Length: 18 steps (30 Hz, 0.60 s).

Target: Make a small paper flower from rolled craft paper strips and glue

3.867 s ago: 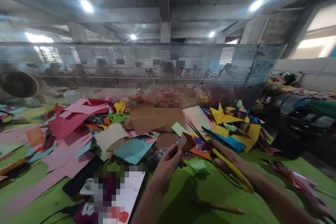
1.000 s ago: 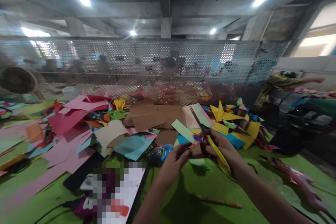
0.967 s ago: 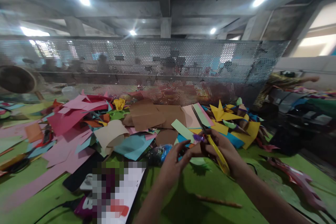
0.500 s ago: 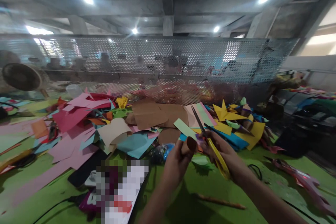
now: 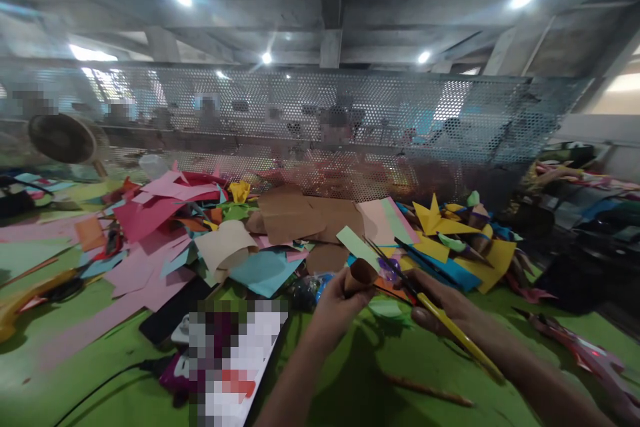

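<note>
My left hand (image 5: 336, 312) is wrapped round a small rolled brown paper cone (image 5: 361, 273), its round opening facing up. To the right of it, my right hand (image 5: 440, 300) grips scissors with yellow handles (image 5: 463, 338). The dark blades point up and left, past the right side of the cone, and look nearly closed. Beyond the cone a pale green paper strip (image 5: 358, 245) lies on the pile. Below the hands, a thin brown stick (image 5: 430, 390) rests on the green tabletop (image 5: 375, 360).
Coloured paper sheets (image 5: 150, 213) are heaped across the table's back. A pink glue gun (image 5: 580, 347) lies at the right, a purple power strip (image 5: 176, 377) at the lower left. A perforated metal screen (image 5: 300, 107) stands behind, a fan (image 5: 63, 139) at the far left.
My right hand has moved a little right, away from the cone, and the scissors have tilted lower. The whole view has shifted slightly. My left hand still holds the cone.
</note>
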Available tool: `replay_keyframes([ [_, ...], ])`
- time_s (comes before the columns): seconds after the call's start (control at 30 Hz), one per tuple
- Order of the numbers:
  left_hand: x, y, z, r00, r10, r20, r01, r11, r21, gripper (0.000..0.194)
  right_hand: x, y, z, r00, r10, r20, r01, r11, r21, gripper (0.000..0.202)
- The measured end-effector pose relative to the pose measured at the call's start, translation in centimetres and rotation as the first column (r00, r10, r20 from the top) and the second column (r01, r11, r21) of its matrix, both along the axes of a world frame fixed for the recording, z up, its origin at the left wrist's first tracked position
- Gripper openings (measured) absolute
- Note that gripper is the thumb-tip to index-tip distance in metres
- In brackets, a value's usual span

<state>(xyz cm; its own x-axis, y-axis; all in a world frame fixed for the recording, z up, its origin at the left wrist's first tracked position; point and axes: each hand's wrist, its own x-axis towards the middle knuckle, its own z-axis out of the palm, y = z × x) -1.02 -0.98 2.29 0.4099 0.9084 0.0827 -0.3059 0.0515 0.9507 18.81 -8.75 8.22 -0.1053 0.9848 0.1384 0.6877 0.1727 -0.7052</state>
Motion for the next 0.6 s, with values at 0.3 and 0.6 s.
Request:
replay_keyframes([
  [0.3, -0.10, 0.03, -0.63, 0.990, -0.134, -0.037, 0.134, 0.991, 0.012, 0.032, -0.36, 0.14, -0.33, 0.996, 0.086, -0.011, -0.087, 0.995, -0.052, 0.048],
  [0.6, -0.22, 0.14, -0.58, 0.987, -0.155, -0.043, 0.156, 0.987, 0.039, 0.036, -0.57, -0.11, 0.25, 0.988, 0.151, 0.041, -0.145, 0.984, -0.106, 0.051],
])
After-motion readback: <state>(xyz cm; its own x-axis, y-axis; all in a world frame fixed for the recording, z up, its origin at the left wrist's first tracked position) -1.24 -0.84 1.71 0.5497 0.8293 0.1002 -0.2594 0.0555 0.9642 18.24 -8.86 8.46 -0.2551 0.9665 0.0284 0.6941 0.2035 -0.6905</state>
